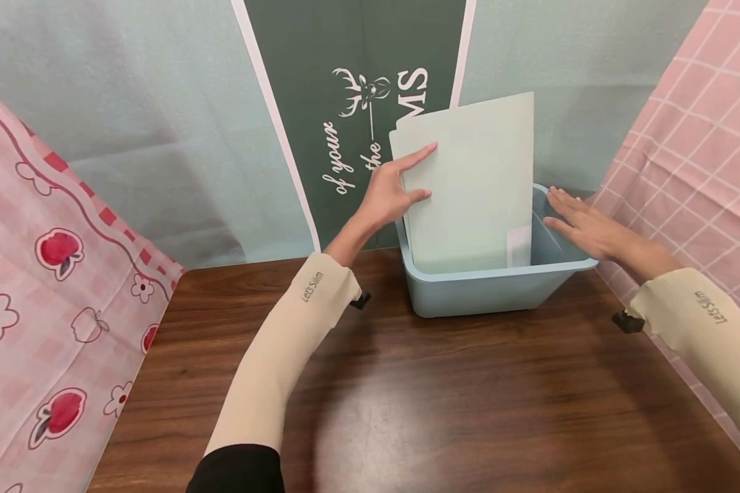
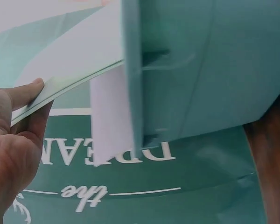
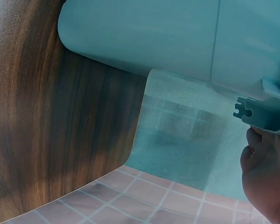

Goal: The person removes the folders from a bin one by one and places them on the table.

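A light blue plastic bin (image 1: 481, 294) stands at the back of the table, and a pale green folder (image 1: 475, 185) rises upright out of it. My left hand (image 1: 390, 195) pinches the folder by its left edge, thumb and fingers on opposite faces, as the left wrist view also shows. A whitish sheet (image 2: 109, 116) hangs beside the folder at the bin's rim in that view. At the bin's right end, my right hand (image 1: 592, 226) rests on the rim with fingers extended. Part of it appears under the rim lip (image 3: 275, 114) in the right wrist view.
The dark wooden table (image 1: 469, 397) reaches forward from the bin. A green cloth (image 1: 179, 137) with a dark printed panel hangs behind it. Pink checked cloth (image 1: 709, 137) borders the right, close to the bin, and apple-print cloth (image 1: 49, 308) the left.
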### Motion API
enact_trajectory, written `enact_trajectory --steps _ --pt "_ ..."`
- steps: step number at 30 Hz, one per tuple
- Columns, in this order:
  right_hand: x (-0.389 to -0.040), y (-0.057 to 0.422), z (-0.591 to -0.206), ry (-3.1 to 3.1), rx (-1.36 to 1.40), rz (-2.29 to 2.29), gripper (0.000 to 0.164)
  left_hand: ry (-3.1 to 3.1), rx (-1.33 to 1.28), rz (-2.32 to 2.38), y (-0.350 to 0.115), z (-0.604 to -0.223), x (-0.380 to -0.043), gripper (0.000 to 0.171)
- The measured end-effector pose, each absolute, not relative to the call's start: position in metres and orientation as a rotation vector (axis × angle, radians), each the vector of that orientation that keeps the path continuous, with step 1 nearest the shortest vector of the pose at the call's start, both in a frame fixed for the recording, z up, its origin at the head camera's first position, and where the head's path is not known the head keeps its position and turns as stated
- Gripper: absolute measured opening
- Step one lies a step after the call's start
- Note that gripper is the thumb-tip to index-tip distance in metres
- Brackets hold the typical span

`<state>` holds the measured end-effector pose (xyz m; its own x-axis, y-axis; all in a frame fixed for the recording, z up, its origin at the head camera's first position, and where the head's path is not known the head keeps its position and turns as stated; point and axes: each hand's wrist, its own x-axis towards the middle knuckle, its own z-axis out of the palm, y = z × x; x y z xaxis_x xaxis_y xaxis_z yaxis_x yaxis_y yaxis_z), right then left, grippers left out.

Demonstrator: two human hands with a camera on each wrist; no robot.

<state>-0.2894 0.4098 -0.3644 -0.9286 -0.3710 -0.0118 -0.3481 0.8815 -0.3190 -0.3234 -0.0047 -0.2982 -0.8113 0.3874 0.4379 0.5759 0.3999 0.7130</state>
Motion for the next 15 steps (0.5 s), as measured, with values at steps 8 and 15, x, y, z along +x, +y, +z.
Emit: enact_trajectory --steps 8,15 --pt "-0.292 0.412 -0.366 2.974 -0.580 -0.466 0.072 -2.391 -0.839 -1.316 -0.013 -0.279 -0.315 0.077" --pt "-0.291 0.413 -0.367 2.980 -0.577 -0.465 0.070 -2.351 -0.778 -1.367 -0.020 -0.267 -0.310 0.078"
